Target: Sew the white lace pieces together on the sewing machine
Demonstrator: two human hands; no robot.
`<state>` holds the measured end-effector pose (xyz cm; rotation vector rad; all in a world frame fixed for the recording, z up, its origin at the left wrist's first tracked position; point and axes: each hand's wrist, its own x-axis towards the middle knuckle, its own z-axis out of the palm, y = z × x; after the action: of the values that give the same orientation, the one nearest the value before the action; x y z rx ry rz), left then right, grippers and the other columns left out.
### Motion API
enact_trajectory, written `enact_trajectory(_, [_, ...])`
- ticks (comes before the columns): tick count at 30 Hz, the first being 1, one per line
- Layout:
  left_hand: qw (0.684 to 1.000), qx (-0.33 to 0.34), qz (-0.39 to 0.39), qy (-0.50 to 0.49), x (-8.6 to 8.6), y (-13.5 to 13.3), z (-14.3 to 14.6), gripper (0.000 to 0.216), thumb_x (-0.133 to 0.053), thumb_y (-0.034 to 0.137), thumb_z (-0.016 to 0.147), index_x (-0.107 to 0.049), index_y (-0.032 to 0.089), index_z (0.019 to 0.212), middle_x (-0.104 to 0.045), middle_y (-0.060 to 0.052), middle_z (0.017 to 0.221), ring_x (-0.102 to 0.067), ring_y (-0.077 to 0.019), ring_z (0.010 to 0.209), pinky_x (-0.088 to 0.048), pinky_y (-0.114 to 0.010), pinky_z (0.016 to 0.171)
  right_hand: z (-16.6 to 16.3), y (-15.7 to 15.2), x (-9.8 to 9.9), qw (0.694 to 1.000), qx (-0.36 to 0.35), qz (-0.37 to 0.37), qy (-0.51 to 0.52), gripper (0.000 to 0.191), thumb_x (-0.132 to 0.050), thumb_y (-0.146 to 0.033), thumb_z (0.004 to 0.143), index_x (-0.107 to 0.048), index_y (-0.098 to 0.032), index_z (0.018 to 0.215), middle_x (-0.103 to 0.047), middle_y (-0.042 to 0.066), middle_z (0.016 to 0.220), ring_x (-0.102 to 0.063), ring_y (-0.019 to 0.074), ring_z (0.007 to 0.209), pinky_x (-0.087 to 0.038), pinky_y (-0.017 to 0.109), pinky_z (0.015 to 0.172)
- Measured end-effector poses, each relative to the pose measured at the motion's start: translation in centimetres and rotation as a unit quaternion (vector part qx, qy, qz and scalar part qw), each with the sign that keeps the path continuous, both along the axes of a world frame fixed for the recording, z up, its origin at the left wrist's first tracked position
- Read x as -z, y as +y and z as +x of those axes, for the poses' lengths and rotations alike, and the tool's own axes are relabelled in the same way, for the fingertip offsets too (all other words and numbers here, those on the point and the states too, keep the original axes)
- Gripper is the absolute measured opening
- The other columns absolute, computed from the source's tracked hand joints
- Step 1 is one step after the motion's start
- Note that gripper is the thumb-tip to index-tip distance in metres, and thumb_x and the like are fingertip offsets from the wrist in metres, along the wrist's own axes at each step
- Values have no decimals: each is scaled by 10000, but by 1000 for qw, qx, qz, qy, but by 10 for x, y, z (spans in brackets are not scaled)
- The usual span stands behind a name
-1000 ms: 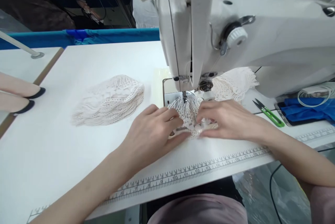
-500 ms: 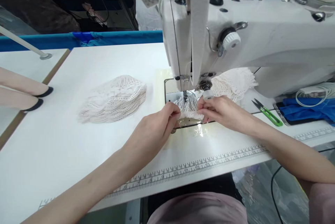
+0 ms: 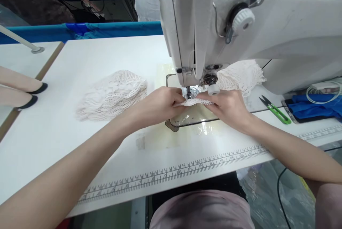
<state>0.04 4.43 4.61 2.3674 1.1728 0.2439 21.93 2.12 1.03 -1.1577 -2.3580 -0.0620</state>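
Observation:
My left hand (image 3: pixel 157 106) and my right hand (image 3: pixel 227 107) each pinch one end of a small white lace piece (image 3: pixel 192 102), held taut just in front of the needle and presser foot (image 3: pixel 188 93) of a white sewing machine (image 3: pixel 253 32). Both hands are closed on the lace. It sits slightly above the metal needle plate (image 3: pixel 192 116). More white lace (image 3: pixel 240 75) lies behind the needle, under the machine arm.
A pile of white lace pieces (image 3: pixel 112 93) lies on the white table (image 3: pixel 80 140) to the left. Green thread snips (image 3: pixel 276 110) and blue cloth (image 3: pixel 312 107) lie to the right. A ruler strip (image 3: pixel 187 172) runs along the front edge. Mannequin feet in dark shoes (image 3: pixel 29 95) rest at far left.
Both hands moved away from me toward the needle and drew the lace piece up from lying spread on the plate into a narrow taut strip between the fingers.

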Motion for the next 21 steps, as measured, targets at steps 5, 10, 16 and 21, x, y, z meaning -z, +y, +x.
enact_trajectory(5, [997, 37, -45, -50, 2, 0, -9, 351, -492, 356, 893, -638, 197, 616, -550, -5, 714, -484, -85, 543, -392, -222, 510, -3, 1, -3, 997, 3, -71, 27, 307, -500, -137, 871, -738, -235, 1040, -692, -23, 699, -534, 91, 536, -279, 214, 472])
enact_trajectory(10, [993, 85, 36, -74, 18, -17, -11, 369, -456, 253, 932, -617, 162, 612, -568, -34, 777, -513, -89, 583, -415, -231, 522, -4, -1, -6, 996, -64, -69, 10, 287, -507, -127, 809, -751, -208, 936, -741, -16, 821, -579, 109, 576, -339, 232, 501])
enact_trajectory(16, [911, 88, 402, 26, 39, -47, -7, 153, -552, 163, 905, -703, 171, 926, -714, -49, 909, -598, -197, 775, -428, -344, 646, -4, -4, -4, 984, -154, 55, -76, 214, -525, -96, 774, -723, -163, 821, -740, 6, 1022, -620, 212, 917, -407, 328, 737])
enact_trajectory(21, [914, 77, 390, 84, 40, -57, -7, 275, -533, 141, 919, -635, 167, 1173, -664, -72, 1231, -568, -245, 1183, -417, -394, 861, -5, -5, -4, 982, -155, 48, -96, 213, -502, -82, 768, -701, -154, 790, -752, 12, 948, -625, 190, 866, -385, 323, 745])
